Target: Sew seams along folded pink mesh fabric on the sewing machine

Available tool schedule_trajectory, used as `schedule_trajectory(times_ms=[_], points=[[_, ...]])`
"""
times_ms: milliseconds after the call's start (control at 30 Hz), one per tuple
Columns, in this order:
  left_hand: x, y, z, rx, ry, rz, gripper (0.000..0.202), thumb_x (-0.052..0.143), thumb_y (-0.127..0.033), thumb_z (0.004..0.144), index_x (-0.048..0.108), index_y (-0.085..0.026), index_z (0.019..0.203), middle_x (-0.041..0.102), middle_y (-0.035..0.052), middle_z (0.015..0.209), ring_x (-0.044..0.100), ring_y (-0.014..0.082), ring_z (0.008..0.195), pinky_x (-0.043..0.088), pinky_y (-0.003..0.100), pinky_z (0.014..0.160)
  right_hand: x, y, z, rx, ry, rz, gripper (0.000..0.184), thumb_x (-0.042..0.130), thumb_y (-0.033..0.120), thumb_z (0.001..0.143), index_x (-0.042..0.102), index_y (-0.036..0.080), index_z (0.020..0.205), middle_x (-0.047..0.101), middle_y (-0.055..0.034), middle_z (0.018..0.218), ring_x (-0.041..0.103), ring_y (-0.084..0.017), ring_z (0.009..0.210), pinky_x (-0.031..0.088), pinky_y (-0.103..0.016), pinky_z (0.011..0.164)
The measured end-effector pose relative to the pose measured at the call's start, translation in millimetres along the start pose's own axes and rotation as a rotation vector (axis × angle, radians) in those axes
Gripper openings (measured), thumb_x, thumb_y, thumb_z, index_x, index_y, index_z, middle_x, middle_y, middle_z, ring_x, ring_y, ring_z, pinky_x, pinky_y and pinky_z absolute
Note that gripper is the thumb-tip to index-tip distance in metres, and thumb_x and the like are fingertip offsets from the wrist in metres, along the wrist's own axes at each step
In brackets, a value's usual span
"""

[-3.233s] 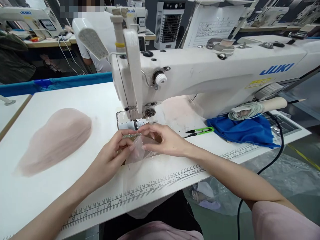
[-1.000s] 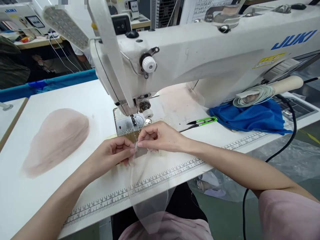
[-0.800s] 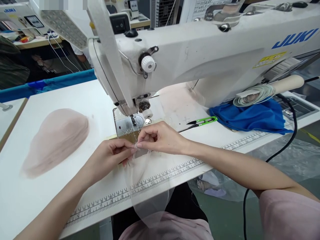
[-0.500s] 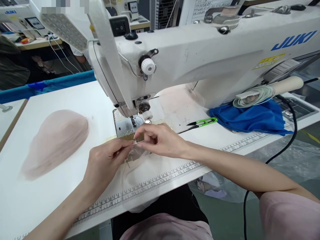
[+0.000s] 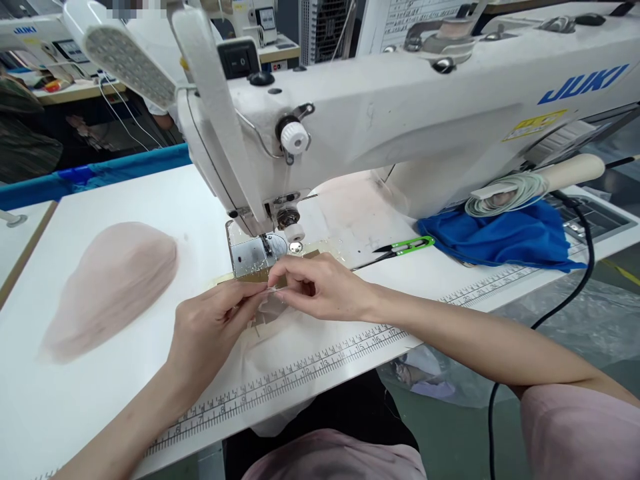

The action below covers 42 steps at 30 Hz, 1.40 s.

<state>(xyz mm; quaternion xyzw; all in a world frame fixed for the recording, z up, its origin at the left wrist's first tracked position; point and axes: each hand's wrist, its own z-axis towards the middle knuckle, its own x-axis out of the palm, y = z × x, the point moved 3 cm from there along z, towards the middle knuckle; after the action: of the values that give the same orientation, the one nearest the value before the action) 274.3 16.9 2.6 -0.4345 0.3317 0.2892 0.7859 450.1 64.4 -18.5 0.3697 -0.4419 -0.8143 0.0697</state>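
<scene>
Just in front of the presser foot (image 5: 267,248) of a white sewing machine (image 5: 350,120), my two hands meet fingertip to fingertip. Thumb and forefinger of my left hand (image 5: 213,327) pinch the edge of a thin, sheer fabric (image 5: 273,307). From the other side, my right hand (image 5: 320,285) pinches the same edge, its fingers curled. The fabric is pale and nearly see-through, so its outline on the white table is hard to follow. My fingers cover part of the metal needle plate (image 5: 245,257).
Pale pink sheer pieces (image 5: 115,287) lie in a pile on the left. Green-handled thread snips (image 5: 407,247) rest right of the needle, beside a blue cloth (image 5: 495,233) and a coiled pale cord (image 5: 505,193). A printed ruler (image 5: 300,370) runs along the table's front edge.
My right hand's fingers have shifted slightly downward and closed together at the fabric edge. My left hand holds its pinch almost unmoved. The view has tilted a little.
</scene>
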Motion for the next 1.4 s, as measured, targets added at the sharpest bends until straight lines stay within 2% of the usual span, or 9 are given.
schedule_trajectory(times_ms=[233, 300, 400, 467, 700, 800, 967, 1200, 1400], points=[[0.6, 3, 0, -0.178, 0.071, -0.131, 0.016, 0.064, -0.038, 0.088, 0.067, -0.024, 0.081, 0.068, -0.0056, 0.063, 0.058, 0.0084, 0.050, 0.049, 0.020, 0.050, -6, -1, 1, 0.007, -0.030, 0.031, 0.012, 0.059, 0.024, 0.093, 0.067, 0.017, 0.086, 0.058, 0.0051, 0.063, 0.047, -0.007, 0.055, 0.039, -0.020, 0.056], [3.1, 0, 0, -0.293, 0.203, -0.291, 0.021, 0.066, -0.042, 0.085, 0.067, -0.023, 0.077, 0.066, -0.0051, 0.059, 0.056, 0.0087, 0.046, 0.047, 0.019, 0.045, -14, 5, 1, 0.066, 0.066, 0.084, 0.012, 0.062, 0.024, 0.091, 0.068, 0.017, 0.084, 0.060, 0.0044, 0.063, 0.048, -0.006, 0.053, 0.038, -0.020, 0.052], [11.5, -8, -5, -0.453, 0.473, -0.522, 0.027, 0.066, -0.047, 0.084, 0.066, -0.022, 0.072, 0.064, -0.0037, 0.053, 0.052, 0.0099, 0.041, 0.041, 0.021, 0.038, -23, 15, -1, 0.272, 0.407, 0.276, 0.015, 0.063, 0.030, 0.091, 0.070, 0.017, 0.087, 0.049, 0.0091, 0.049, 0.045, -0.006, 0.042, 0.034, -0.019, 0.044], [16.9, -10, -6, -0.450, 0.524, -0.496, 0.027, 0.064, -0.044, 0.085, 0.065, -0.023, 0.070, 0.063, -0.0035, 0.053, 0.053, 0.0110, 0.042, 0.039, 0.022, 0.039, -26, 19, 0, 0.331, 0.501, 0.261, 0.015, 0.061, 0.026, 0.091, 0.070, 0.017, 0.084, 0.050, 0.0089, 0.048, 0.044, -0.006, 0.042, 0.033, -0.019, 0.044], [30.9, 12, 2, -0.093, 0.159, 0.275, 0.015, 0.057, -0.031, 0.090, 0.066, -0.023, 0.083, 0.064, -0.0037, 0.059, 0.056, 0.0154, 0.054, 0.036, 0.029, 0.054, -1, -3, 16, 0.240, 0.204, -0.657, 0.022, 0.048, 0.014, 0.092, 0.068, 0.017, 0.085, 0.067, -0.0013, 0.068, 0.049, -0.011, 0.055, 0.022, -0.027, 0.051], [31.2, 13, 2, 0.102, 0.067, 0.401, 0.015, 0.058, -0.029, 0.092, 0.065, -0.021, 0.102, 0.071, 0.0008, 0.079, 0.063, 0.0196, 0.070, 0.039, 0.035, 0.065, 7, -10, 18, 0.215, 0.196, -0.772, 0.021, 0.046, 0.014, 0.094, 0.067, 0.018, 0.092, 0.071, -0.0019, 0.078, 0.052, -0.011, 0.059, 0.018, -0.027, 0.050], [29.4, 3, -8, 0.423, -0.029, 0.530, 0.019, 0.062, -0.014, 0.089, 0.068, -0.020, 0.106, 0.075, 0.0034, 0.107, 0.065, 0.0242, 0.090, 0.039, 0.040, 0.076, 7, -16, 19, 0.171, 0.182, -0.833, 0.021, 0.047, 0.016, 0.096, 0.067, 0.019, 0.094, 0.072, -0.0001, 0.082, 0.054, -0.011, 0.060, 0.019, -0.026, 0.048], [30.1, 1, -7, 0.389, 0.059, 0.458, 0.026, 0.054, -0.012, 0.094, 0.068, -0.024, 0.112, 0.073, 0.0003, 0.116, 0.065, 0.0271, 0.106, 0.038, 0.044, 0.080, 5, -14, 13, -0.080, 0.069, -0.999, 0.039, 0.034, 0.002, 0.094, 0.070, 0.017, 0.089, 0.075, -0.0022, 0.106, 0.057, -0.011, 0.066, 0.030, -0.028, 0.052], [31.4, 11, 1, 0.328, 0.042, 0.411, 0.027, 0.052, -0.014, 0.096, 0.067, -0.025, 0.115, 0.072, -0.0013, 0.119, 0.065, 0.0276, 0.108, 0.035, 0.045, 0.080, 8, -16, 2, -0.215, -0.090, -1.017, 0.030, 0.042, 0.017, 0.101, 0.071, 0.013, 0.106, 0.076, -0.0030, 0.109, 0.060, -0.018, 0.093, 0.039, -0.034, 0.073]])
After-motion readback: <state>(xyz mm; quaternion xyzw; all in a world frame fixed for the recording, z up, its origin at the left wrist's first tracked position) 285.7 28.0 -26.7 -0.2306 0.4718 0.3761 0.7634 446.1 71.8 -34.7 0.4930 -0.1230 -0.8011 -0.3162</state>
